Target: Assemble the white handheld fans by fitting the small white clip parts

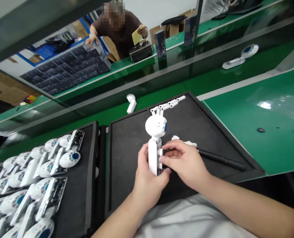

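Note:
A white handheld fan (154,127), with a round slotted head and a blue side, stands upright above the black tray. My left hand (149,175) is closed around the lower part of its handle (152,157). The handle's right side is open and shows clear and metallic parts. My right hand (184,162) pinches a small white part (161,154) against that open side, fingertips touching the handle. Just beyond the right hand lie small white pieces (190,143) and a black pen-like tool (222,159), partly hidden by that hand.
The black tray (129,142) holds a row of white strips (168,104) at its far edge. Left, another tray (81,185) carries several similar fans (69,159). A white fan part (131,104) and another fan (249,51) lie beyond. Across the bench, a person (127,29) handles boxes (69,67).

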The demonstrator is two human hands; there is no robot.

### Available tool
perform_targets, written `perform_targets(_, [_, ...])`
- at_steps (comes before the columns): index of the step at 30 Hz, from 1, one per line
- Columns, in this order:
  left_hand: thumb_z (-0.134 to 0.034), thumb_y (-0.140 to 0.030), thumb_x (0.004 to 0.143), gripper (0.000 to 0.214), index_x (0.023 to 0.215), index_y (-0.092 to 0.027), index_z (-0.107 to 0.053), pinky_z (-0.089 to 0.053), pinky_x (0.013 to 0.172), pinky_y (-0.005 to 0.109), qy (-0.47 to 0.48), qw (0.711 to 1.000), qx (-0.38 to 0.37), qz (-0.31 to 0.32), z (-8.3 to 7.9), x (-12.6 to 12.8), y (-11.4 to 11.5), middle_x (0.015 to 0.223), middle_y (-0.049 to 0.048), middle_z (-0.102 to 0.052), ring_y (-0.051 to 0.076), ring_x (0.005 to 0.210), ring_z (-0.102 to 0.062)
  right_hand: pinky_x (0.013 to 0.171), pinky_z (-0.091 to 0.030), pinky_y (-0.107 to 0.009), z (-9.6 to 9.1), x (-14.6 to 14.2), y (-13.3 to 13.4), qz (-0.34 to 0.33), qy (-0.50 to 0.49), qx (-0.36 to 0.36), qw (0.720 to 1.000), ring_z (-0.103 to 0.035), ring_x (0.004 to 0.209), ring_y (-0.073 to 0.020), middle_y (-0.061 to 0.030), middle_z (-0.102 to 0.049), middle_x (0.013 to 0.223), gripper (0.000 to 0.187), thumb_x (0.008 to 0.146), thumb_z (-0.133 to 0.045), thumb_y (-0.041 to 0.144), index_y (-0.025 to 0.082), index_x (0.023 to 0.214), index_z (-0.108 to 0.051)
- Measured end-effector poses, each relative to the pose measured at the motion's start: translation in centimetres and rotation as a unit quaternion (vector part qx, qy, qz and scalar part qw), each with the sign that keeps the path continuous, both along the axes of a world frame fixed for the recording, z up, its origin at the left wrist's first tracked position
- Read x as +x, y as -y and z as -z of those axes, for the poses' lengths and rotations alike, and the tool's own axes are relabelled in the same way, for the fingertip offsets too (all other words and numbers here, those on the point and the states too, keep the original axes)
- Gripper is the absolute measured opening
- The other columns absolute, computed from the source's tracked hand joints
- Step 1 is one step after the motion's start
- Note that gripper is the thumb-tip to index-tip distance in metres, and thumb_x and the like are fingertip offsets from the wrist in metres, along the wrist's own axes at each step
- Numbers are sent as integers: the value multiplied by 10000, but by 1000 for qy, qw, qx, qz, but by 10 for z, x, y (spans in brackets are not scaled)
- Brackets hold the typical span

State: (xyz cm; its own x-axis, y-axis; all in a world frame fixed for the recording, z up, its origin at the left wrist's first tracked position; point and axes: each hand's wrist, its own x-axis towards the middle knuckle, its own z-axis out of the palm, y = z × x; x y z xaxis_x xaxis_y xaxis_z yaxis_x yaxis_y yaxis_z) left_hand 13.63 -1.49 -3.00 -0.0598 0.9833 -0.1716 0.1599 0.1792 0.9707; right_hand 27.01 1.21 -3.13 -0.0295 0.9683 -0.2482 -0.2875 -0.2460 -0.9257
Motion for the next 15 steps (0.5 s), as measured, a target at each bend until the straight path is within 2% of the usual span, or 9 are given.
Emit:
perform_targets(3, [-750,-165,720,787,1393,-292,-361,-486,976,368,21,1000,-4,1,5,-2,-2,1280,82,-561,241,1145,-588,669,-591,-321,5,2,-2,-34,48,48,997,-683,739,-203,-51,-709,830,295,661,-773,316,177,912,-706])
perform_targets(5, [-742,-169,717,768,1379,-280,-368,-541,804,327,90,996,-21,7,5,-4,-5,1184,73,-585,211,980,-627,801,-584,-366,12,13,-4,-66,157,124,977,-682,858,-220,-68,-712,972,377,717,-757,295,187,1072,-688])
perform_targets(6, [-733,-167,709,747,1361,-268,-382,-540,691,301,137,990,-36,9,3,-5,-7,1128,66,-591,192,879,-626,879,-561,-407,17,21,-4,-71,250,175,950,-666,955,-247,-90,-695,1080,463,733,-762,286,184,1172,-652])
perform_targets(7, [-721,-162,698,716,1333,-254,-404,-514,593,277,186,981,-54,8,1,-7,-9,1077,58,-592,174,789,-608,934,-530,-455,24,31,-4,-68,359,219,904,-635,1043,-286,-123,-662,1171,561,741,-776,288,166,1260,-600])
perform_targets(9, [-689,-144,679,629,1256,-228,-453,-456,493,248,271,959,-82,1,-4,-12,-11,1024,48,-584,149,697,-570,921,-503,-536,44,54,-3,-58,574,257,775,-587,1094,-374,-204,-616,1208,658,748,-802,324,86,1303,-541])
perform_targets(11, [-669,-134,673,537,1173,-211,-487,-442,477,242,321,943,-89,-13,-8,-18,-14,1020,47,-580,144,691,-564,757,-530,-509,65,75,-3,-81,706,236,662,-620,918,-379,-200,-644,1006,428,812,-746,319,64,1125,-604])
perform_targets(12, [-664,-130,674,502,1142,-206,-496,-440,475,241,332,939,-85,-16,-9,-20,-14,1015,46,-580,143,691,-563,688,-525,-469,72,83,-3,-102,735,231,629,-627,824,-351,-164,-642,898,255,860,-684,287,92,1010,-619])
perform_targets(13, [-660,-125,676,478,1120,-204,-502,-438,472,240,340,937,-80,-19,-10,-22,-15,1012,45,-580,142,690,-561,632,-511,-426,76,89,-3,-119,744,235,614,-624,740,-319,-124,-627,809,126,900,-615,253,128,908,-608])
perform_targets(15, [-649,-118,680,438,1088,-198,-510,-433,468,238,346,935,-71,-23,-11,-25,-18,1012,44,-580,139,687,-559,564,-475,-355,70,94,-2,-131,712,272,634,-613,632,-259,-68,-601,712,174,954,-487,219,185,798,-557])
